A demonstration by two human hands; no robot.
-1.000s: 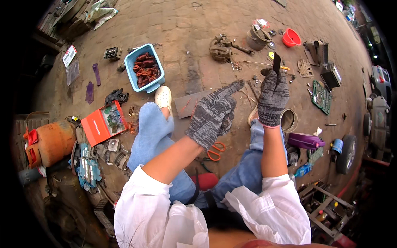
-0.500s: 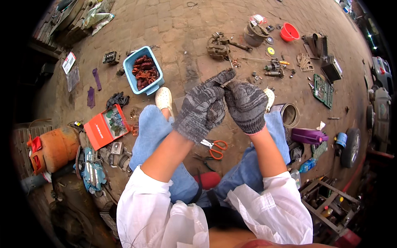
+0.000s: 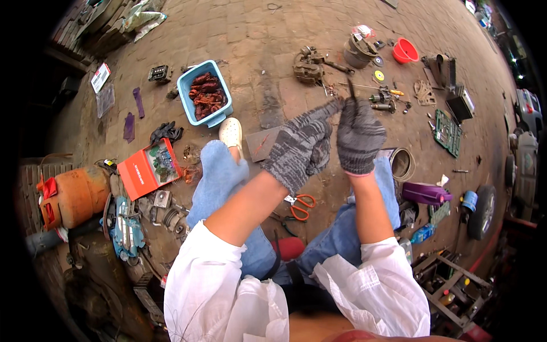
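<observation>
Both my hands wear grey knitted gloves and meet in front of me above the ground. My left hand (image 3: 299, 149) has its index finger stretched toward the right hand, with the other fingers curled in; whatever they hold is hidden. Closed and upright, my right hand (image 3: 360, 139) grips a thin dark strip (image 3: 351, 88) that sticks up past the fingers, slightly blurred. Beneath the hands lie orange-handled scissors (image 3: 303, 207) and dark-handled pliers (image 3: 285, 223). A flat dark plate (image 3: 262, 143) lies on the ground beside my left glove.
A blue tub (image 3: 213, 120) of reddish-brown wire coils stands ahead left. Nearer are an open red box (image 3: 142, 178) and an orange gas cylinder (image 3: 80, 195). Rightward are a tin can (image 3: 403, 164), a purple container (image 3: 424, 193), a green socket set (image 3: 448, 133), a red bowl (image 3: 405, 51) and motor parts (image 3: 309, 69).
Both hands have shifted right. The left index finger has stretched out, and the right hand has turned upright with the dark strip now showing above it. The flat plate is more exposed.
</observation>
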